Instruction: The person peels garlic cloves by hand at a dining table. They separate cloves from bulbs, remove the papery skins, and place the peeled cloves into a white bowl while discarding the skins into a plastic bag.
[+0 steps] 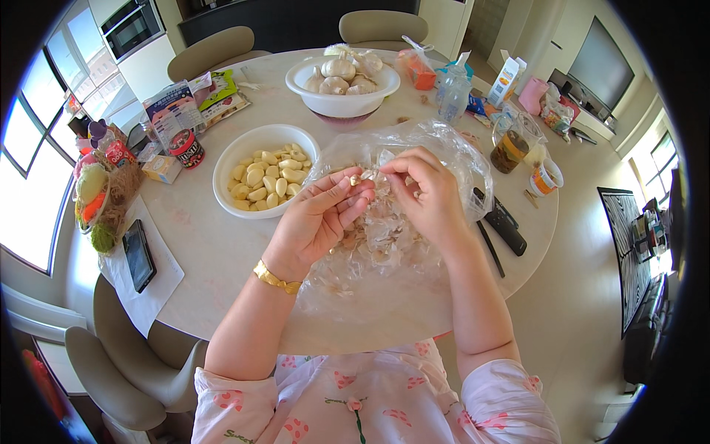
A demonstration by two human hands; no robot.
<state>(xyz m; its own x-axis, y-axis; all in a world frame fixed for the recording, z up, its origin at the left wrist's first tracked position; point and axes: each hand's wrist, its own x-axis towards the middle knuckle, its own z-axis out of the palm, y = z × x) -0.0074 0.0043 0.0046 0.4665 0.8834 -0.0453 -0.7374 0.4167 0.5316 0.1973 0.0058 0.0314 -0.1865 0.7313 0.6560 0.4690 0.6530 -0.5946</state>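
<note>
My left hand (324, 213), with a gold bracelet at the wrist, pinches a small garlic clove (355, 180) between thumb and fingertips. Close beside it, my right hand (424, 191) has thumb and forefinger nearly together, with a pale wisp of skin by the fingertips; whether it grips that wisp is unclear. Beneath both hands lies a clear plastic bag (463, 150) with a heap of papery garlic skins (383, 233). To the left stands a white bowl (222, 188) of peeled garlic cloves (269, 175). A second white bowl (344, 102) at the back holds whole garlic bulbs (338, 69).
A phone (138, 255) rests on white paper (166, 277) at the left. Snack packs and a red-lidded tub (187, 149) stand behind it. At the right are a black remote control (507, 230), a jar (509, 150), a paper cup (546, 177) and a plastic bottle (453, 91).
</note>
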